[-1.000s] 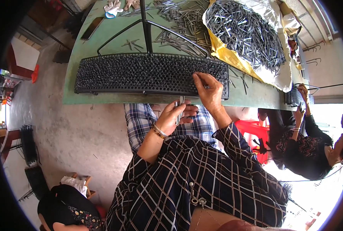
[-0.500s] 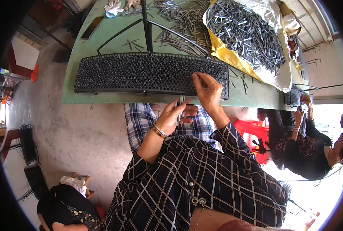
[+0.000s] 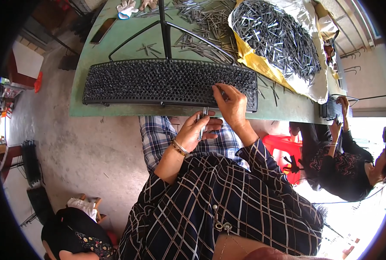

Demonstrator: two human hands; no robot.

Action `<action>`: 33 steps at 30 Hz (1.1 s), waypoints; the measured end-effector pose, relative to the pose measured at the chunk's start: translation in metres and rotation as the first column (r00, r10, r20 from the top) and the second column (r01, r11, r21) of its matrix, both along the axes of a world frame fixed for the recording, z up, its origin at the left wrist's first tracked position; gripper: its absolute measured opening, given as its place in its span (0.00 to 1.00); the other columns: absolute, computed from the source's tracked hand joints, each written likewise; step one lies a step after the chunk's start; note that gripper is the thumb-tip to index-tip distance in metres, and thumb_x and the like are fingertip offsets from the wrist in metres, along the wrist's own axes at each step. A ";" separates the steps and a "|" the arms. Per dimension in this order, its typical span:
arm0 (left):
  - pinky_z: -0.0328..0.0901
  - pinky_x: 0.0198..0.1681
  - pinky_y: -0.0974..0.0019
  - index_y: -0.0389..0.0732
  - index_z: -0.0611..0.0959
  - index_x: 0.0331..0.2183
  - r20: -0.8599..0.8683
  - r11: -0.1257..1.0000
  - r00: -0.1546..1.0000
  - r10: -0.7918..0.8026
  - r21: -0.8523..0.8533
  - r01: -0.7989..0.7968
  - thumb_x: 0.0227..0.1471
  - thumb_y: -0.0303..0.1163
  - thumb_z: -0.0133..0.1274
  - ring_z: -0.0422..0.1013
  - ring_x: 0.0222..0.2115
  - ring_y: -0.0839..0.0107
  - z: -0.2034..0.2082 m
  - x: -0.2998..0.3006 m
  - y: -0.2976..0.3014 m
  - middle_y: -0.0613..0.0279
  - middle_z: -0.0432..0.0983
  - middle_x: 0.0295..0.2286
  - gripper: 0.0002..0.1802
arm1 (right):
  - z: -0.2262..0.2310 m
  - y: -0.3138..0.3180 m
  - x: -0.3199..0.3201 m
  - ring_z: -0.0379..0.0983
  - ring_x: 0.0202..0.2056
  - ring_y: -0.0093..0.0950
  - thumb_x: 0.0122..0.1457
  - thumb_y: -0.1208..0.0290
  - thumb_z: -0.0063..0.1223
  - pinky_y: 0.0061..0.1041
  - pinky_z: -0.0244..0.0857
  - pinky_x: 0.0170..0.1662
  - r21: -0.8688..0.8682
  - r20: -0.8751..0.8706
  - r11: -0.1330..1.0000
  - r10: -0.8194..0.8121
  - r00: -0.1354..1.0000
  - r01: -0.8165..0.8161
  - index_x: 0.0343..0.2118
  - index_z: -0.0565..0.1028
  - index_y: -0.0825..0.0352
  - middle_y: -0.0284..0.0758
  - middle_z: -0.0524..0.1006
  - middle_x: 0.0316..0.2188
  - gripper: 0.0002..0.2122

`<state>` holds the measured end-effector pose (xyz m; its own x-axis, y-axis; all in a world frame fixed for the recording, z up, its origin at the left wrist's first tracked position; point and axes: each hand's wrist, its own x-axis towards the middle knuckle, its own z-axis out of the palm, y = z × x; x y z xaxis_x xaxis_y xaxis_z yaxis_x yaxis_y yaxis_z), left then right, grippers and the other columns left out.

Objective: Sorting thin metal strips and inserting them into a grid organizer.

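A long black perforated rack [image 3: 158, 82] lies along the near edge of the green table, its many round holes partly filled with dark pieces. Over its right part is my right hand [image 3: 232, 104], thumb and forefinger pinched together at the holes; whatever sits between the fingertips is too small to make out. Just below the rack's front edge, my left hand [image 3: 195, 130] holds a small bundle of metal strips [image 3: 203, 121] between thumb and fingers, palm turned up. Bracelets circle the left wrist.
A yellow-and-white sack [image 3: 275, 39] heaped with metal strips lies at the right of the green table [image 3: 82, 97]. Loose strips [image 3: 210, 24], a phone [image 3: 103, 30] and gloves [image 3: 127, 8] lie farther back. A black rod frame [image 3: 164, 34] rises behind the rack. Another person [image 3: 340, 160] works at right.
My right hand has shifted slightly left along the rack, still pinched. My left hand stays in place with the metal strips. At right, the other person's hand has moved up.
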<state>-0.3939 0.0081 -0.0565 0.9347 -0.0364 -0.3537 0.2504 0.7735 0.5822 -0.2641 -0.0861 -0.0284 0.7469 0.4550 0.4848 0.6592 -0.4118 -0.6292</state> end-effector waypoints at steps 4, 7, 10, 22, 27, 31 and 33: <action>0.72 0.34 0.66 0.39 0.70 0.45 0.009 1.000 1.000 -0.002 0.008 0.002 0.60 0.36 0.41 0.73 0.38 0.67 0.000 0.000 0.000 0.52 0.74 0.39 0.14 | 0.001 0.000 0.003 0.72 0.20 0.27 0.48 0.74 0.60 0.21 0.65 0.23 -0.103 0.098 0.994 0.035 0.995 -0.025 0.30 0.78 0.67 0.34 0.76 0.24 0.06; 0.72 0.34 0.66 0.39 0.70 0.44 -0.001 1.000 1.000 0.000 -0.001 0.000 0.60 0.36 0.41 0.73 0.38 0.67 0.002 0.001 0.000 0.53 0.74 0.39 0.14 | -0.002 0.000 0.003 0.71 0.20 0.27 0.48 0.73 0.60 0.23 0.64 0.23 -0.065 0.099 0.997 0.050 0.994 -0.043 0.31 0.78 0.66 0.34 0.75 0.26 0.07; 0.72 0.34 0.66 0.39 0.70 0.44 0.005 1.000 1.000 -0.007 0.004 0.007 0.60 0.35 0.41 0.73 0.38 0.68 0.002 0.002 0.000 0.53 0.74 0.39 0.14 | -0.003 -0.003 0.004 0.71 0.23 0.29 0.48 0.72 0.60 0.26 0.65 0.26 -0.084 0.080 0.995 0.053 0.995 -0.046 0.32 0.78 0.65 0.34 0.75 0.28 0.08; 0.72 0.34 0.66 0.34 0.70 0.47 0.049 0.999 0.998 -0.029 0.019 0.028 0.60 0.32 0.40 0.73 0.39 0.66 -0.001 0.003 -0.002 0.50 0.73 0.41 0.16 | 0.005 -0.006 0.001 0.70 0.27 0.32 0.49 0.71 0.59 0.28 0.63 0.31 -0.243 0.261 0.970 0.094 0.961 -0.029 0.35 0.78 0.64 0.35 0.71 0.29 0.09; 0.71 0.40 0.64 0.36 0.71 0.45 0.104 1.000 0.995 0.001 0.011 -0.002 0.60 0.35 0.41 0.72 0.41 0.65 0.001 0.001 0.001 0.53 0.74 0.40 0.15 | 0.022 -0.011 -0.007 0.71 0.25 0.31 0.51 0.68 0.59 0.26 0.65 0.28 0.004 -0.171 0.992 0.126 0.977 -0.128 0.34 0.78 0.68 0.36 0.74 0.30 0.10; 0.70 0.41 0.63 0.36 0.70 0.45 0.170 0.999 0.985 0.001 0.036 -0.007 0.60 0.35 0.41 0.72 0.42 0.65 0.008 0.002 0.003 0.54 0.73 0.41 0.16 | 0.028 -0.019 -0.007 0.72 0.25 0.23 0.50 0.66 0.61 0.22 0.65 0.28 0.002 -0.541 0.927 0.317 0.779 -0.376 0.31 0.78 0.71 0.37 0.76 0.26 0.12; 0.71 0.41 0.63 0.35 0.70 0.46 0.187 0.994 0.980 -0.059 0.097 0.042 0.61 0.35 0.40 0.72 0.42 0.65 0.016 0.001 0.004 0.55 0.73 0.41 0.16 | 0.024 -0.021 -0.004 0.71 0.26 0.19 0.51 0.68 0.60 0.20 0.65 0.28 0.108 -0.683 0.896 0.381 0.623 -0.430 0.31 0.78 0.72 0.34 0.76 0.25 0.11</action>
<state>-0.3924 0.0121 -0.0408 0.9828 -0.0610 -0.1741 0.1660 0.7036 0.6909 -0.2683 -0.1075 -0.0045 0.5868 0.8021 -0.1106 0.1765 -0.2600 -0.9493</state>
